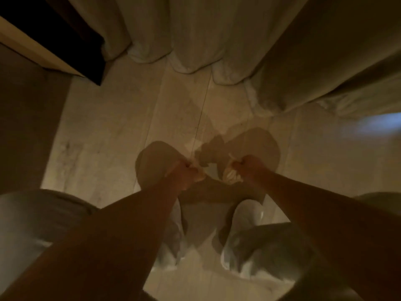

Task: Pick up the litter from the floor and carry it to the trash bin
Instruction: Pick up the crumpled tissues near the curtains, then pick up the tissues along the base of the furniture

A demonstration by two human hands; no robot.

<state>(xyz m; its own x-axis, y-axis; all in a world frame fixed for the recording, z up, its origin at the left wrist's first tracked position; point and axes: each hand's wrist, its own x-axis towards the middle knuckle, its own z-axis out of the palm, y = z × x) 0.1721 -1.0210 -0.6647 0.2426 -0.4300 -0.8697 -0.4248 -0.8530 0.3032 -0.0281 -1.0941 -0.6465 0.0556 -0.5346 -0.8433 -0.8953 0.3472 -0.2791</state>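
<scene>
The view is looking straight down in dim, blurred light at a pale tiled floor (112, 131). Both bare arms are reaching down and forward from the bottom of the picture. The left hand (187, 172) is curling into a fist just above the floor, and a pale edge is showing at its knuckles; whether it is gripping a scrap there cannot be told. The right hand (244, 168) is also closing tight, pinching a small pale piece of litter (231, 174) that is sticking out below and to the left of the fingers. The two hands are sitting near each other, apart, over the middle of the floor, with their shadows falling on the tiles beneath them. A faint pale speck (192, 144) is lying on the floor just beyond the hands, too blurred to identify. Light curtains (195, 35) are hanging along the far edge of the floor, their hems touching the tiles. Two white shoes (245, 216) are showing beneath the arms. No bin is showing.
</scene>
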